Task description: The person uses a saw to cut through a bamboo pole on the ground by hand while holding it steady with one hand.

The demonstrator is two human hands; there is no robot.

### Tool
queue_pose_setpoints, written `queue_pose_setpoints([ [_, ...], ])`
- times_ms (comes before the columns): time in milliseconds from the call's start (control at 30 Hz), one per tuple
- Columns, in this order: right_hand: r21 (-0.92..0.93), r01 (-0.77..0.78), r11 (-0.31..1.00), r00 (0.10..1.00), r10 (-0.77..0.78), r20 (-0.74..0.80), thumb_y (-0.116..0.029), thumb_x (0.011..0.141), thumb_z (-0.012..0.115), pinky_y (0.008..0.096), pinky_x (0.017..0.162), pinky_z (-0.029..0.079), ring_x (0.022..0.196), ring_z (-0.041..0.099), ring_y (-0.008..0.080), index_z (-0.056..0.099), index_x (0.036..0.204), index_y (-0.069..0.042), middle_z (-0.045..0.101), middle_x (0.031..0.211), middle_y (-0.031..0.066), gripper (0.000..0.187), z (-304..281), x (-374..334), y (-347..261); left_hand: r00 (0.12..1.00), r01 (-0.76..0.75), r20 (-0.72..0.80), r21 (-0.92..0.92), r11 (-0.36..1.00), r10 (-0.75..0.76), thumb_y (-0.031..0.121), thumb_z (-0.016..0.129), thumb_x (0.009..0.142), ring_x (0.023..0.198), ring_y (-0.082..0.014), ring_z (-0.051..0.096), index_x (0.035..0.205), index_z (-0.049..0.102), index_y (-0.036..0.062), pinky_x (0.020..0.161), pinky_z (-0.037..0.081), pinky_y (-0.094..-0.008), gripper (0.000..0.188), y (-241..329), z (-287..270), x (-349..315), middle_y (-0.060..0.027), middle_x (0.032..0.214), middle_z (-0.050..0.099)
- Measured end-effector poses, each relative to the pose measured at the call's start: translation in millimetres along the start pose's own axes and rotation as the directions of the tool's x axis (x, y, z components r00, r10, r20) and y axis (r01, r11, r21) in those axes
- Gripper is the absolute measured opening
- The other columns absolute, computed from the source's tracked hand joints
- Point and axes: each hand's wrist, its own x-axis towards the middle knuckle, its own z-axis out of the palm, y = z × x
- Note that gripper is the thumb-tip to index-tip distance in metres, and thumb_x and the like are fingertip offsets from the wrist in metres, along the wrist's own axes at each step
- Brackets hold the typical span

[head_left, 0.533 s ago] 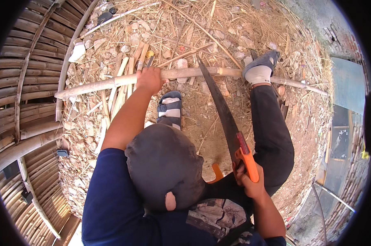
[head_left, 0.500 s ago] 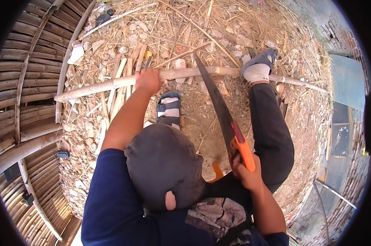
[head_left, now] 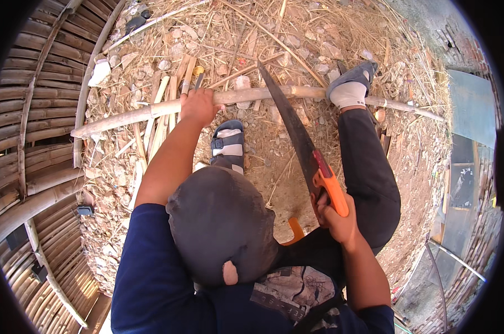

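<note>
A long, pale bamboo pole (head_left: pixel 256 95) lies crosswise in front of me, slightly bowed. My left hand (head_left: pixel 198 106) grips it left of its middle, fingers over the top. In my right hand (head_left: pixel 335 217) is a hand saw (head_left: pixel 296 129), held by its orange handle. Its dark blade slants away to the left and crosses the pole right of my left hand; whether the teeth are in a cut I cannot tell. My sandalled right foot (head_left: pixel 351 92) rests on the pole's right part. The other sandalled foot (head_left: pixel 228 142) stands nearer, below my left hand.
Split bamboo strips (head_left: pixel 162 111) lie under the pole on the left. Stones, straw and thin sticks (head_left: pixel 280 44) litter the ground. A curved orange piece (head_left: pixel 295 229) shows beside my lap. A bamboo slat wall (head_left: pixel 46 111) rises at left, and a blue-grey panel (head_left: pixel 472 108) stands at right.
The saw and my right hand have moved a little forward, so the blade's tip reaches farther past the pole. My left hand keeps its place on the pole.
</note>
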Motion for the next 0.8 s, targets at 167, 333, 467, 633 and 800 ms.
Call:
queue_pose_setpoints([
  [167,-0.050,0.032,0.998,0.998,-0.029,0.054,0.000,0.086,0.060,0.0276,0.067,0.048,0.070,0.057,0.0086,0.059,0.090,-0.001,0.058,0.076,0.0012,0.004,21,-6,-2,0.998,-0.030,-0.047,-0.009,1.000,0.029,0.055,0.064,0.098,0.134,-0.0305,0.054,0.136,0.057,0.0096,0.114,0.034,-0.0536,0.060,-12,9,-2,-0.0121,0.139,0.062],
  [333,-0.151,0.002,0.989,1.000,0.000,0.019,0.000,0.087,0.060,0.0257,0.062,0.047,0.067,0.056,0.0080,0.059,0.091,-0.001,0.058,0.076,0.0004,0.004,-12,-50,-1,1.000,-0.003,0.000,0.009,1.000,0.003,0.055,0.063,0.099,0.135,-0.0302,0.053,0.138,0.056,0.0102,0.114,0.034,-0.0532,0.060,-1,-5,1,-0.0121,0.139,0.061],
  [467,-0.040,0.032,0.999,0.999,-0.032,0.008,0.001,0.088,0.058,0.0244,0.060,0.045,0.063,0.055,0.0074,0.059,0.092,-0.001,0.057,0.074,0.0003,0.005,8,11,11,0.998,-0.020,-0.062,0.011,1.000,0.020,0.056,0.062,0.099,0.134,-0.0300,0.054,0.137,0.057,0.0108,0.113,0.036,-0.0531,0.059,-3,2,4,-0.0119,0.137,0.062],
  [633,0.024,0.108,0.994,0.990,-0.109,0.091,0.001,0.087,0.057,0.0240,0.060,0.045,0.058,0.054,0.0082,0.059,0.093,0.000,0.058,0.076,0.0012,0.006,16,-4,2,0.999,-0.019,-0.036,-0.005,1.000,0.019,0.057,0.061,0.099,0.133,-0.0300,0.054,0.136,0.058,0.0108,0.112,0.036,-0.0529,0.059,-14,0,-1,-0.0119,0.137,0.062],
  [800,0.045,0.099,0.994,0.994,-0.101,0.037,0.001,0.085,0.056,0.0242,0.057,0.044,0.057,0.052,0.0088,0.057,0.091,-0.002,0.056,0.075,0.0010,0.007,-1,-50,5,0.999,-0.031,-0.039,-0.004,1.000,0.030,0.055,0.061,0.100,0.133,-0.0317,0.054,0.135,0.057,0.0100,0.113,0.035,-0.0529,0.058,3,-2,2,-0.0134,0.137,0.062],
])
